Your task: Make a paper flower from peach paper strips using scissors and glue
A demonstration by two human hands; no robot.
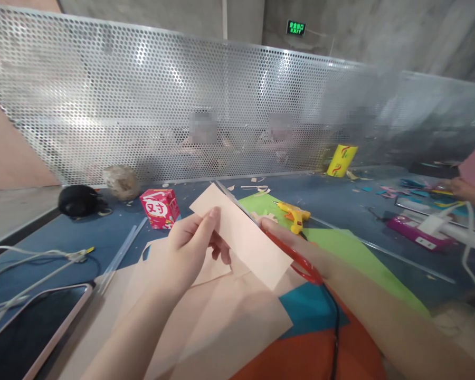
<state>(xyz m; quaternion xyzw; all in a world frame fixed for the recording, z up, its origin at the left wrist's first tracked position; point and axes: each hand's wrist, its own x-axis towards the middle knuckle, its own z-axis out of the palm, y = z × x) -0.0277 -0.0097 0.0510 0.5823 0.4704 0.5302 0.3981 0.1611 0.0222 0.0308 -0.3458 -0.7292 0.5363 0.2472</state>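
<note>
A pale cream strip of paper [245,237] is pinched in my left hand [196,245], thumb on top and fingers curled beneath. Along the strip's right edge lie red-handled scissors [306,269], gripped by my right hand [288,240]; their blades run up behind the paper's far edge, partly hidden. I cannot tell whether the blades touch the paper. Under both hands are larger cream sheets [206,327], over a blue sheet [312,309] and an orange-red sheet [312,353].
A yellow glue gun [295,214] lies on green paper [340,248]. Around sit a red box [159,208], a phone [35,327], white cables [19,301], a purple power strip [421,232] and a yellow roll [342,160]. A perforated metal screen [162,95] stands behind. Another person's hand [467,190] is at right.
</note>
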